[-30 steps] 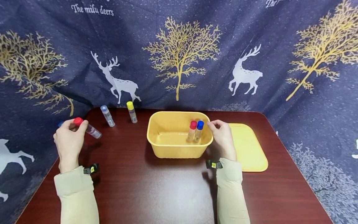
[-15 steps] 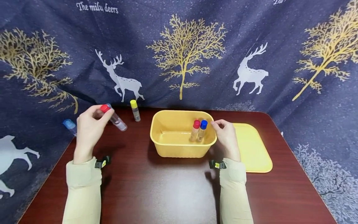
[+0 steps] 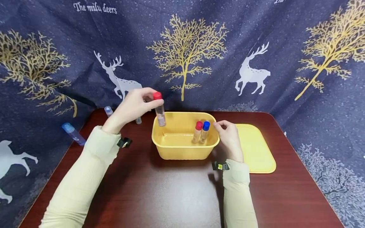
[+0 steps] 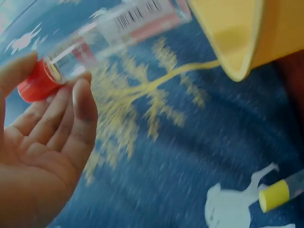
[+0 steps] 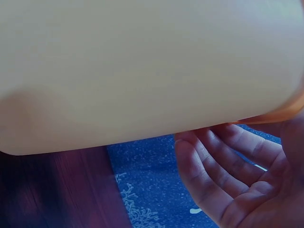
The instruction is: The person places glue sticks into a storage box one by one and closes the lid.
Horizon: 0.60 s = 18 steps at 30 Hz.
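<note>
My left hand pinches a clear, slim bottle by its red cap; the bottle hangs nearly upright over the left end of a yellow plastic box. A barcode label shows on this bottle in the left wrist view. At the box's right end, my right hand pinches the rim between thumb and fingers. The right wrist view has the box's outer wall filling its upper part, with curled fingers beneath. Inside the box stand a red-capped bottle and a blue-capped bottle, side by side.
A flat yellow lid lies right of the box. At the table's left edge leans a blue bottle. Another bottle and a yellow-capped one stand behind my left arm, partly hidden. A deer-print cloth hangs behind the table.
My left hand has carried the red-capped bottle from the table's left side rightward to the box, and the bottle has swung more upright. The right hand has stayed at the rim.
</note>
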### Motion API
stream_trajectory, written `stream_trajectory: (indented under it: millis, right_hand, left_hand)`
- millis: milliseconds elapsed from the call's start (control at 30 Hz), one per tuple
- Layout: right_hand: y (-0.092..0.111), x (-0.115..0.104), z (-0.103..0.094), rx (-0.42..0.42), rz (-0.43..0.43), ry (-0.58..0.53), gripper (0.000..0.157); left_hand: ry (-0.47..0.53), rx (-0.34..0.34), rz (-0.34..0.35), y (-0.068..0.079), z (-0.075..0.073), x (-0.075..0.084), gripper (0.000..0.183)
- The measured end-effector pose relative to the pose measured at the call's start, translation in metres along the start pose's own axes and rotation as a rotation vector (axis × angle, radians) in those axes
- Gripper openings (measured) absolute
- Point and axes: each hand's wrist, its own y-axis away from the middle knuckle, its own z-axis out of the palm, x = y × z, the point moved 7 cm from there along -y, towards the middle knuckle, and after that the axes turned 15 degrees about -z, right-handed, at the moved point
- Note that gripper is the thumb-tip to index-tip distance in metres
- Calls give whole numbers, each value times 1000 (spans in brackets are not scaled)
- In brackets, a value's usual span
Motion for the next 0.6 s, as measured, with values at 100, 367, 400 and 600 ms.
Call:
stream_trajectory:
  millis: [100, 367, 400, 600]
  right_hand:
    - [0, 1, 0, 3, 2, -6, 31]
    - [-2, 0, 0, 6, -4, 3, 31]
    - [-1, 0, 0, 7, -2, 6, 31]
    - [-1, 0, 3, 11, 0, 10, 30]
  left_hand:
    - [-29, -139, 4, -15, 24, 10, 28]
    - [-191, -340, 41, -41, 82, 22, 19]
    - [-215, -365, 47, -43, 89, 22, 18]
    - [-389, -478, 103, -48, 120, 25, 11]
